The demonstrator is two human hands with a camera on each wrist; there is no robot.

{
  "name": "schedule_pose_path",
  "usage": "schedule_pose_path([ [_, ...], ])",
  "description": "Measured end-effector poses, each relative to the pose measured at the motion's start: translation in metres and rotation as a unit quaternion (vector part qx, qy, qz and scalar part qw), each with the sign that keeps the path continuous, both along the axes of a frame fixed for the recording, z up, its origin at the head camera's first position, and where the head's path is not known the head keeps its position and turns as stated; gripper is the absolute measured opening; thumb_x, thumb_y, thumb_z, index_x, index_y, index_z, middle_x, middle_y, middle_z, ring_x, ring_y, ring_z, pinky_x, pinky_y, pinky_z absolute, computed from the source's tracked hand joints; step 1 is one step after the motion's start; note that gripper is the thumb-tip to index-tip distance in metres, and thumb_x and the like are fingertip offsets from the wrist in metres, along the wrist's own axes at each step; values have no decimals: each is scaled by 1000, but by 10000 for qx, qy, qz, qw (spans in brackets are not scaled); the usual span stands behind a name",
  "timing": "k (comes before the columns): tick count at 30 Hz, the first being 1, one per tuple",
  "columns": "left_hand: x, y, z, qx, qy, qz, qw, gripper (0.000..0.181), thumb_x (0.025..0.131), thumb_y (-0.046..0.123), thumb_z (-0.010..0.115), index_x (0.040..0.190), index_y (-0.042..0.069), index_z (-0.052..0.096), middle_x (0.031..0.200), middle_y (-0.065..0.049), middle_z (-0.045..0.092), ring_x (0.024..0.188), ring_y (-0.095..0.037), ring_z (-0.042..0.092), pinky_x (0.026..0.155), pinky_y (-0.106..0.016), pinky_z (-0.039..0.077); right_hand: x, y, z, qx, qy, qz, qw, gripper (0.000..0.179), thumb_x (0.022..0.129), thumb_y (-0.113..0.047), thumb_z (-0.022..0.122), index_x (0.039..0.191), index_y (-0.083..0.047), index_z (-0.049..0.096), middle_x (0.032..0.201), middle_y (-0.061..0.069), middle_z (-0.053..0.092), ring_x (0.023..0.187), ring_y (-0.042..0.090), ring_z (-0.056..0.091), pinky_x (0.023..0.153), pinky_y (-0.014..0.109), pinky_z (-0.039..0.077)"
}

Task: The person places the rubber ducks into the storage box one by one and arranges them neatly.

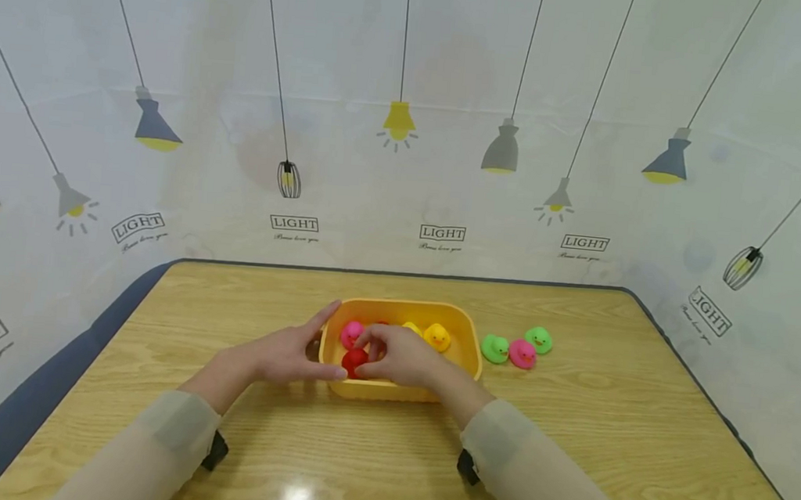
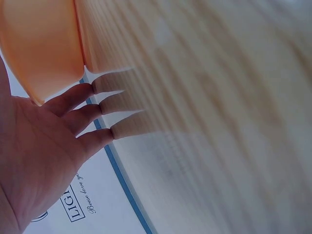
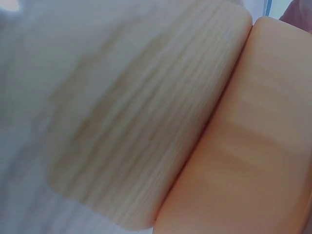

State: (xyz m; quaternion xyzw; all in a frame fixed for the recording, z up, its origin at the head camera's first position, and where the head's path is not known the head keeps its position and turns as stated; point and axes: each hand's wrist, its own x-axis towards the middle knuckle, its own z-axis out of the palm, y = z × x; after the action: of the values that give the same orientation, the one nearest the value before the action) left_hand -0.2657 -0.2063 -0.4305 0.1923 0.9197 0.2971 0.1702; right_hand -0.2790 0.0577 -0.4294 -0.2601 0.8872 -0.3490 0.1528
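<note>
An orange plastic bin [image 1: 396, 393] stands on the table in the head view. My left hand [image 1: 286, 355] is spread around its left end, thumb along the near rim and index finger near the far corner. In the left wrist view, the other fingers [image 2: 80, 119] extend straight beside the bin wall, tips down at the tabletop. My right hand [image 1: 402, 356] reaches into the bin and pinches a red toy duck [image 1: 354, 362] in the near left corner. Behind it sit a pink duck [image 1: 351, 334] and a yellow duck [image 1: 437, 337]; other ducks are partly hidden by the hand.
Two green ducks, one nearer the bin [image 1: 495, 349] and one farther back [image 1: 538, 340], lie on the table right of the bin with a pink duck [image 1: 522, 354] between them. The wooden table [image 1: 568, 452] ends at a lamp-printed curtain [image 1: 377, 185].
</note>
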Motion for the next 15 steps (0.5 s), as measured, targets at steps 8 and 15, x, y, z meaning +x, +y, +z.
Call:
schedule_pose_path([
  [8, 0, 0, 0, -14, -11, 10, 10000, 123, 90, 77, 75, 177, 39, -2, 164, -21, 55, 142, -40, 61, 122, -66, 46, -2, 0, -2, -122, -29, -29, 9999, 26, 96, -20, 88, 115, -20, 71, 96, -2, 70, 90, 16, 64, 83, 27, 57],
  [15, -1, 0, 0, -34, -52, 28, 10000, 122, 90, 77, 74, 177, 41, -3, 165, -22, 54, 143, -40, 60, 122, -66, 46, -1, 0, -1, -148, 2, 12, 9999, 25, 96, -17, 87, 117, -16, 72, 97, -1, 71, 90, 15, 64, 83, 25, 56],
])
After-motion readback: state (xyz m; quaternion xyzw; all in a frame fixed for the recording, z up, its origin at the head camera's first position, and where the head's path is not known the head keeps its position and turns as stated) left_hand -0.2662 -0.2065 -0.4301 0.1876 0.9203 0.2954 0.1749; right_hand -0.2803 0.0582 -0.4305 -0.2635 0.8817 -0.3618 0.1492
